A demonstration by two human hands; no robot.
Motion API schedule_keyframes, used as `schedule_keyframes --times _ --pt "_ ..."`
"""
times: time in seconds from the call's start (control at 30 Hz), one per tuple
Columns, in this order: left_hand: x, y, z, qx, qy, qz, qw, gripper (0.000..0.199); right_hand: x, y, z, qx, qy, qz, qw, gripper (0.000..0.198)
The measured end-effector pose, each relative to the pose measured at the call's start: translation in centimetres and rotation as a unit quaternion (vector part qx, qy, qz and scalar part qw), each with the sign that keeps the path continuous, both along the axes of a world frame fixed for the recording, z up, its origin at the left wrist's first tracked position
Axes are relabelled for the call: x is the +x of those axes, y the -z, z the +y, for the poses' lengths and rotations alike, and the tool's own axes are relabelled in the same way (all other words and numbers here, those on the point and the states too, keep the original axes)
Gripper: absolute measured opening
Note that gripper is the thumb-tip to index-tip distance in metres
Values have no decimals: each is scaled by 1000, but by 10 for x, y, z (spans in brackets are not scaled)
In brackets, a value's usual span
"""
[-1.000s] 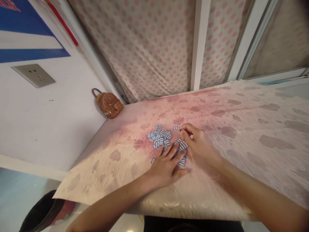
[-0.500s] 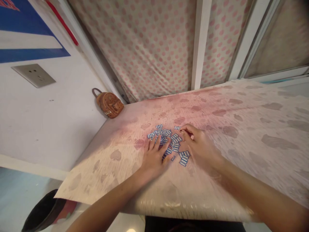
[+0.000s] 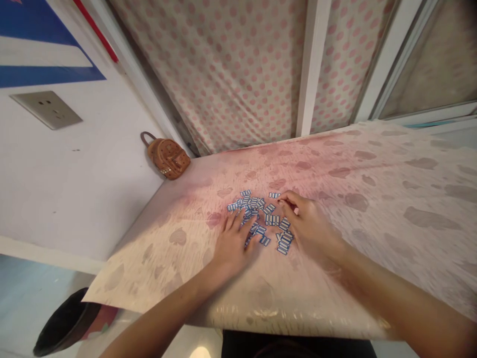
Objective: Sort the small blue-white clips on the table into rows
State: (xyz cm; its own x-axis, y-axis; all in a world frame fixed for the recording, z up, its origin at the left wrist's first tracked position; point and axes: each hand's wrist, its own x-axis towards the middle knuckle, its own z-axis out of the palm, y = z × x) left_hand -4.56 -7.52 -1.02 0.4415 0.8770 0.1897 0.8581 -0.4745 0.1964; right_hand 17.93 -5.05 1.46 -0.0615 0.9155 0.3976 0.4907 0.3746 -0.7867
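Many small blue-and-white striped pieces (image 3: 272,220), flat and label-like, lie in a loose scatter on the patterned tablecloth (image 3: 328,179); their exact kind is too small to make out. My left hand (image 3: 234,237) rests on the near left side of the scatter, fingers spread and touching pieces, some of which it hides. At the right edge of the scatter is my right hand (image 3: 307,219), its thumb and index finger pinched together. Whatever sits between those fingertips, if anything, is hidden. One row of pieces lies just beyond these fingertips.
A small brown backpack-shaped bag (image 3: 169,158) stands at the table's back left corner, against the white wall. Behind the table hangs a dotted curtain (image 3: 238,74). Below the left edge, on the floor, is a dark-mouthed bin (image 3: 69,318).
My left hand has shifted slightly left and toward me. Pieces between the hands lie differently, with some now farther right, near my right hand. The right hand stays almost in place, still pinched.
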Motion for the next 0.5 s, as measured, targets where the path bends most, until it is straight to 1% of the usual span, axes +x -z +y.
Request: schedule_keyframes --times 0.07,0.13,0.27,0.4,0.5 --pt "-4 4 -2 -12 -6 6 1000 58 0 0 0 -4 -6 1 1000 22" --pt "-4 9 -4 -34 7 11 999 64 0 1 0 -5 -11 3 1000 22" --pt "11 15 1 -78 30 19 996 72 -1 2 1 -4 -10 0 1000 21" --pt "32 10 16 -107 61 15 992 74 0 2 1 -13 -6 -6 1000 20" --pt "37 2 25 -109 92 -2 990 71 2 3 3 -9 5 -10 1000 20"
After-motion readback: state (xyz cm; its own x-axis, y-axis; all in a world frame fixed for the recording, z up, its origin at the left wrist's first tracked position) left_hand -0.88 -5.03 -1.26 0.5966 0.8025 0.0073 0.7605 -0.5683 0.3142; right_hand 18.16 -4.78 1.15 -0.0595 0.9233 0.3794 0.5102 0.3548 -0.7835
